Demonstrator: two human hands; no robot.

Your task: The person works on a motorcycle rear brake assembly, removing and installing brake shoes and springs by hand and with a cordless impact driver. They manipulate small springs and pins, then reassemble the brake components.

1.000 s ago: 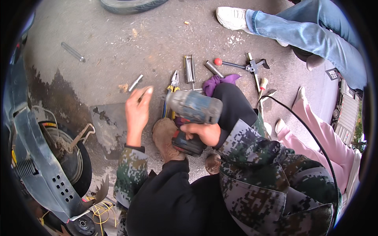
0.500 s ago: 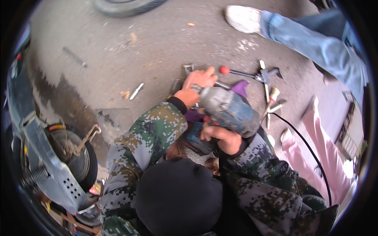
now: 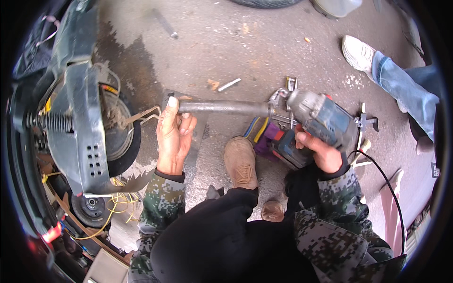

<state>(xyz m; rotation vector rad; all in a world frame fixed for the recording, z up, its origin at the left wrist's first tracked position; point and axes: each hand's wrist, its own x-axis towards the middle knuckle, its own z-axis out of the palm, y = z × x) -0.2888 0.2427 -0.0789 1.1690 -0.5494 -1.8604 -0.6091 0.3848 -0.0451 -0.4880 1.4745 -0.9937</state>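
My left hand (image 3: 174, 134) pinches the left end of a long dark metal tube (image 3: 226, 107) between thumb and fingers. The tube lies level above the ground, its right end close to the nose of a blue and grey cordless impact wrench (image 3: 325, 118). Whether the two touch, I cannot tell. Wrapped round the wrench's handle is my right hand (image 3: 321, 151). Beneath the wrench, a purple cloth-like thing (image 3: 268, 137) and a few shiny metal tools (image 3: 285, 120) show in part.
At the left stands a vehicle's grey frame (image 3: 78, 122) with a coil spring (image 3: 56, 122) and a wheel (image 3: 125, 137). A pale rod (image 3: 230, 85) lies on the ground ahead. A person's jeans-clad leg (image 3: 401, 78) reaches in at the right; a black cable (image 3: 382, 184) curves nearby.
My left hand has gone from beside the wrench's nose out to the left, now holding the tube. My right hand keeps the wrench. The view has turned toward the vehicle.
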